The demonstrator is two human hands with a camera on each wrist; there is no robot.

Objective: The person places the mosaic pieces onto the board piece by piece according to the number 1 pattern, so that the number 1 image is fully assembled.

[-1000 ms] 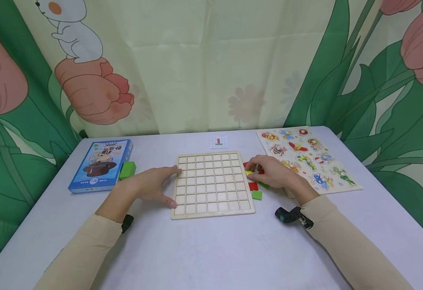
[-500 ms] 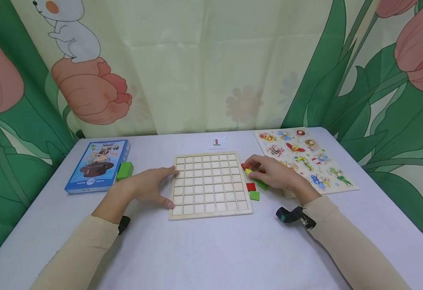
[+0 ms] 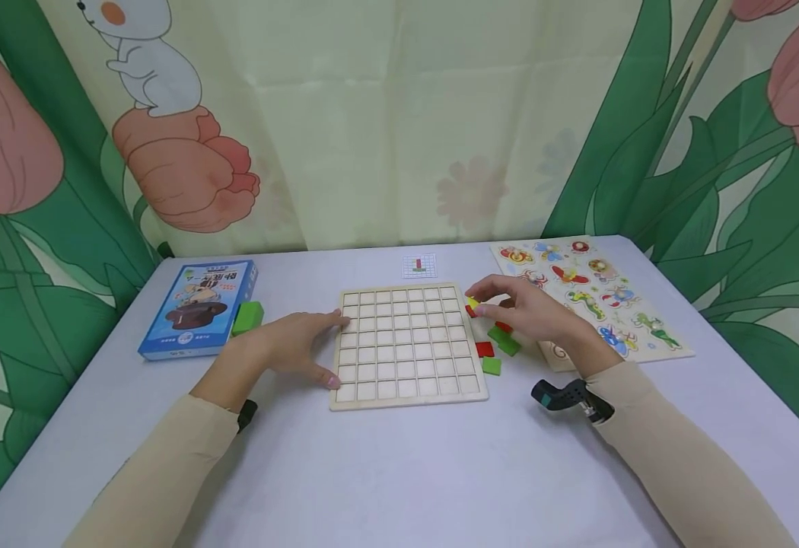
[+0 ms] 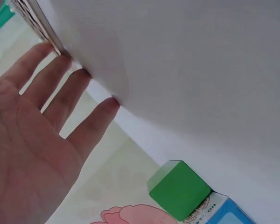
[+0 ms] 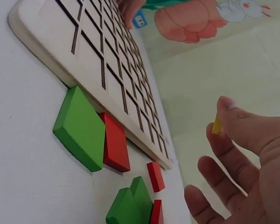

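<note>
A wooden grid board lies flat on the table. My left hand touches its left edge with fingers and thumb spread; the left wrist view has those fingers fairly straight. Beyond the board's right edge, my right hand pinches a small yellow tile between thumb and index finger, raised off the table. Below it, a green tile and a red tile lie against the board. Two overlapping green tiles and small red pieces are scattered close by.
At the left stands a blue box with a green block against its side. A small printed grid card lies behind the board. An insect picture board is at the right, partly behind my right hand.
My right hand has lifted a little from the pile with the yellow tile, uncovering green and red tiles. The left hand keeps its place at the board's edge.
</note>
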